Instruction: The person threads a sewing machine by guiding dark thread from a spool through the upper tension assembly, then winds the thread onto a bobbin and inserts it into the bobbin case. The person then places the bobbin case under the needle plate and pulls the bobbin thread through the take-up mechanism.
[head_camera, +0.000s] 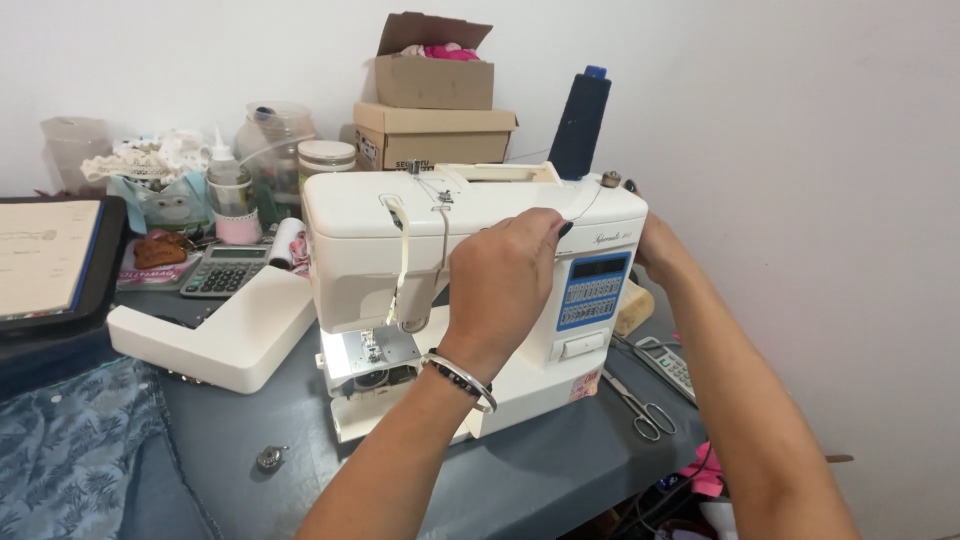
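Cream plastic sewing machine (440, 290) standing at the middle of a grey-blue table (540, 470), seen from above by the head camera.

Left hand (505, 275) raised in front of the machine body, fingers pinched on a fine thread (585, 200), probably to keep it taut along the top of the machine. Beaded bracelet (460, 380) on that wrist. Right hand (655, 245) reaching round the machine's right end, near the handwheel side; mostly hidden behind the casing, so cannot tell whether closed or loose.

One dark blue thread cone (582, 122) upright behind the machine, thread running from it towards the pinching fingers. One small bobbin (610, 180) on the winder spindle at the top right corner. Detached cream extension table (215, 335) lying left of the machine, leaving the free arm and bobbin area open. One metal bobbin case (268, 458) loose on the table in front.

One pair of scissors (640, 405) at the right, within easy reach. Two calculators: one (225, 270) left of the machine, another (670, 365) right of it. Two cardboard boxes (435, 110) stacked against the wall. Blue patterned fabric (70, 450) at the lower left.
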